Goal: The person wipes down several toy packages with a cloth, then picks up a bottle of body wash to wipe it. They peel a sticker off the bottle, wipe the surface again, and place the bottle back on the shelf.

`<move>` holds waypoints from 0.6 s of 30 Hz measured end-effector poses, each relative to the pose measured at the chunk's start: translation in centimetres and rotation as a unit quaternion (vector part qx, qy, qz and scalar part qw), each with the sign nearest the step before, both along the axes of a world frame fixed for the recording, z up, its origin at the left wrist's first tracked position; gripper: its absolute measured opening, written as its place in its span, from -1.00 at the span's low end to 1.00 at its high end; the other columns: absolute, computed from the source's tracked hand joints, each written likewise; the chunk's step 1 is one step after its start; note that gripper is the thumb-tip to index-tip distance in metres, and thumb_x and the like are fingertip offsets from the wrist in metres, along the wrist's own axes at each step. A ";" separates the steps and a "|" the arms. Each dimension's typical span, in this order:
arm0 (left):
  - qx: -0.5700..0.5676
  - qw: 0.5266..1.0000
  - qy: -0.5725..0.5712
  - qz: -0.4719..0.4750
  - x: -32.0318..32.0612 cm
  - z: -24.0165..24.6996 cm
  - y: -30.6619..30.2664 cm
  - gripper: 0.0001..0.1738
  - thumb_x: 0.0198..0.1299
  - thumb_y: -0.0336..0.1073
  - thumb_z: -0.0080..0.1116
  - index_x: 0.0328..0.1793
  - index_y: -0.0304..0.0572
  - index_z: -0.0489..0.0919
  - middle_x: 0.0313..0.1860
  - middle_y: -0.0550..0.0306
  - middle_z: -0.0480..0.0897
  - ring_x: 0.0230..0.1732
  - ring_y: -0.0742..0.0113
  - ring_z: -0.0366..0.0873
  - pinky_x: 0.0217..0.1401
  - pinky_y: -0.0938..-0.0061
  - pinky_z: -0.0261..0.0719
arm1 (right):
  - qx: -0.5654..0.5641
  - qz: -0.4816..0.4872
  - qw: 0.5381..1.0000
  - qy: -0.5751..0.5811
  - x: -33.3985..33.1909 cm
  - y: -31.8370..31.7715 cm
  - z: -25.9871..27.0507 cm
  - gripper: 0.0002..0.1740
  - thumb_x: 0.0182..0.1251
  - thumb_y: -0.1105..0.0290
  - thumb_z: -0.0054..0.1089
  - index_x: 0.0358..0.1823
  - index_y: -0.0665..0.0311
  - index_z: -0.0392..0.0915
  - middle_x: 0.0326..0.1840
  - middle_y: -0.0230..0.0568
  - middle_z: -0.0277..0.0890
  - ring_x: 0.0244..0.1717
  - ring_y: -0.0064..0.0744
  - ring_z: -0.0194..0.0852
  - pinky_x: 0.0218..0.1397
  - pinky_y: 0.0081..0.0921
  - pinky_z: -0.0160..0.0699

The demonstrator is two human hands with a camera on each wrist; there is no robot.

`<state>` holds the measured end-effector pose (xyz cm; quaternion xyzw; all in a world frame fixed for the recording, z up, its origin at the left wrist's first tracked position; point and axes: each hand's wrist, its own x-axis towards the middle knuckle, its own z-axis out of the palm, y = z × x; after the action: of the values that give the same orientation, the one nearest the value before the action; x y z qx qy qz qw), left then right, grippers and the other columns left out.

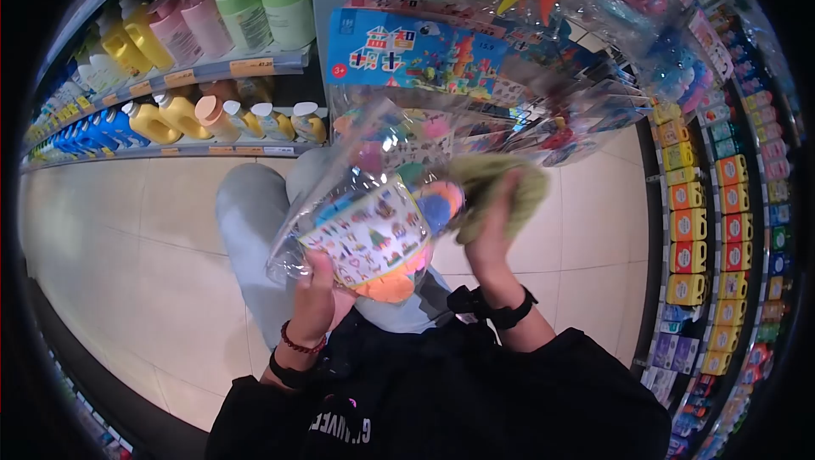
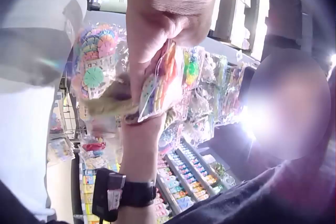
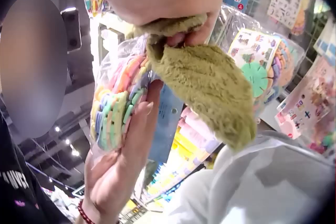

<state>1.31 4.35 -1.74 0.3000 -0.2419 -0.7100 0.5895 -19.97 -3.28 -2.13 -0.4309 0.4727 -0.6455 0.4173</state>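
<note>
My left hand [image 1: 316, 300] holds a clear plastic bag [image 1: 373, 239] by its lower left corner, thumb in front. In the bag are colourful plastic disc pieces [image 3: 113, 116] and a white card [image 1: 378, 235] printed with small pictures. My right hand [image 1: 490, 244] grips an olive-green fuzzy cloth [image 3: 210, 85] at the bag's right side. Part of the cloth is bunched in the fingers and the rest hangs down. It looks blurred in the head view and overlaps the bag's edge there. In the right wrist view, the left fingers [image 3: 139, 124] lie along the bag's outside.
A rack of hanging toy packets, one a blue pack [image 1: 407, 48], stands right in front. Shelves with pump bottles [image 1: 284, 2] and yellow bottles [image 1: 182, 116] are at left. More stocked shelves [image 1: 688, 231] line the right. My bent knees [image 1: 255, 214] are under the bag, above a tiled floor [image 1: 144, 239].
</note>
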 end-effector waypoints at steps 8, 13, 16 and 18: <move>-0.095 0.958 -0.201 0.179 -1.9 -0.8 0.4 -0.36 0.32 -0.17 -0.02 0.41 -0.25 0.02 0.27 0.02 0.31 0.25 0.21 0.33 0.27 0.26 0.32 | -0.018 0.212 0.977 0.014 3.8 4.9 1.2 -0.62 0.40 0.10 -0.05 -0.05 0.30 0.44 -0.12 -0.25 0.42 -0.14 -0.45 0.35 -0.07 -0.43 0.37; -0.081 0.970 -0.169 0.155 -3.2 0.8 0.3 -0.42 0.23 -0.41 0.12 0.32 -0.35 0.15 0.14 0.07 0.43 0.09 0.41 0.44 0.13 0.49 0.40 | 0.100 0.257 0.959 0.061 6.7 5.4 3.4 -0.74 0.29 0.29 0.17 -0.14 0.35 0.53 -0.20 -0.27 0.54 -0.17 -0.49 0.47 -0.09 -0.51 0.43; -0.093 0.973 -0.185 0.101 -2.9 1.3 0.2 -0.41 0.23 -0.41 0.11 0.33 -0.36 0.15 0.12 0.05 0.43 0.09 0.38 0.44 0.13 0.50 0.40 | 0.100 0.175 0.979 0.017 7.0 4.6 1.7 -0.70 0.32 0.29 0.13 -0.07 0.37 0.50 -0.14 -0.25 0.55 -0.15 -0.47 0.48 -0.05 -0.52 0.44; -0.119 0.958 -0.248 0.082 -3.0 1.7 0.0 -0.42 0.23 -0.41 0.11 0.32 -0.37 0.16 0.12 0.04 0.43 0.10 0.37 0.44 0.13 0.49 0.40 | 0.082 0.174 0.981 -0.020 6.2 4.0 1.7 -0.67 0.31 0.27 0.14 -0.05 0.39 0.48 -0.16 -0.24 0.55 -0.18 -0.45 0.49 -0.10 -0.50 0.47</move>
<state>-1.65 4.36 0.01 0.4131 -0.4381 -0.5286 0.5983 -13.79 0.72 -0.47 -0.4578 0.4338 -0.5305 0.5664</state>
